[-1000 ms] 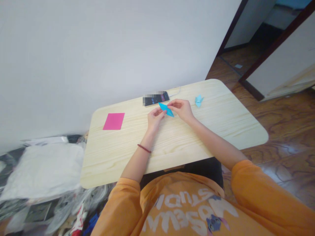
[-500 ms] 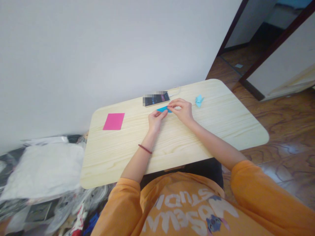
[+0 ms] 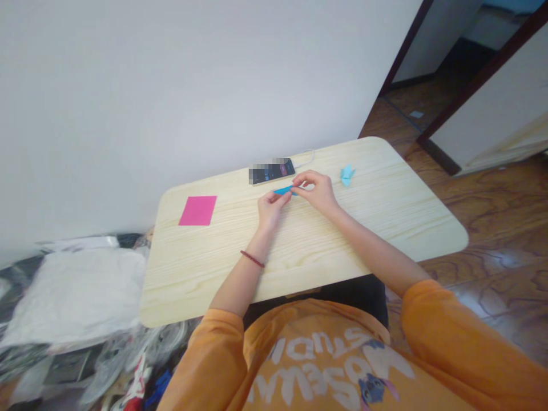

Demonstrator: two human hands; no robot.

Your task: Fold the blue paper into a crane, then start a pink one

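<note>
A small folded piece of blue paper (image 3: 282,190) is held between my two hands, above the middle of the table. My left hand (image 3: 270,208) grips its left part, thumb on the near side. The fingertips of my right hand (image 3: 315,189) pinch its right end, and they hide part of it. To the right of my right hand lies a light blue folded-paper figure (image 3: 347,175). A flat pink square of paper (image 3: 197,210) rests at the left of the table.
A phone (image 3: 274,171) with a white cable (image 3: 306,161) lies at the table's (image 3: 342,245) back edge, beside the wall. Left of the table is a white bag (image 3: 81,291) among other clutter. At the right, a doorway (image 3: 406,85) opens off the wooden floor (image 3: 505,245).
My hands stay almost in place. The blue paper shows as a slightly narrower strip, and my right fingers have shifted a little on its right end.
</note>
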